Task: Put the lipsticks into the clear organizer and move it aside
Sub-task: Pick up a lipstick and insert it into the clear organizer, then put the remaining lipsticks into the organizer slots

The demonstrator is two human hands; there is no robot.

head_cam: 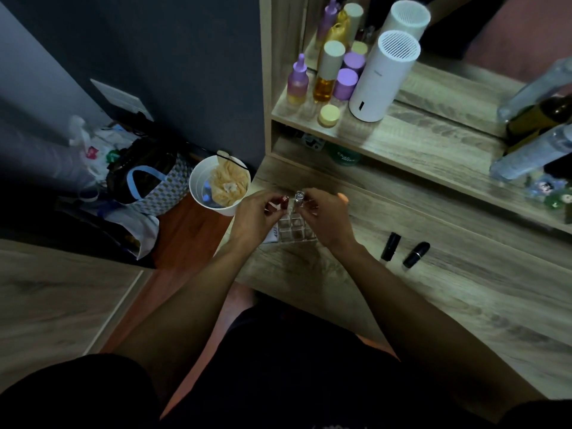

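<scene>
Lipsticks stand upright over the clear organizer (295, 226): red one (284, 202) pinched by left hand (257, 216), clear-capped one (298, 199) by right hand (325, 216).

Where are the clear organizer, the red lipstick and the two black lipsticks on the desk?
organizer (294, 226): head view, front compartments between the hands.
red lipstick (284, 202): head view, its body, held in the left hand.
left black lipstick (390, 246): head view, mid-barrel.
right black lipstick (416, 254): head view, mid-barrel.

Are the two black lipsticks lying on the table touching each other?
Apart. The head view shows the left black lipstick and the right black lipstick lying side by side with a clear strip of bare table between them.
</scene>
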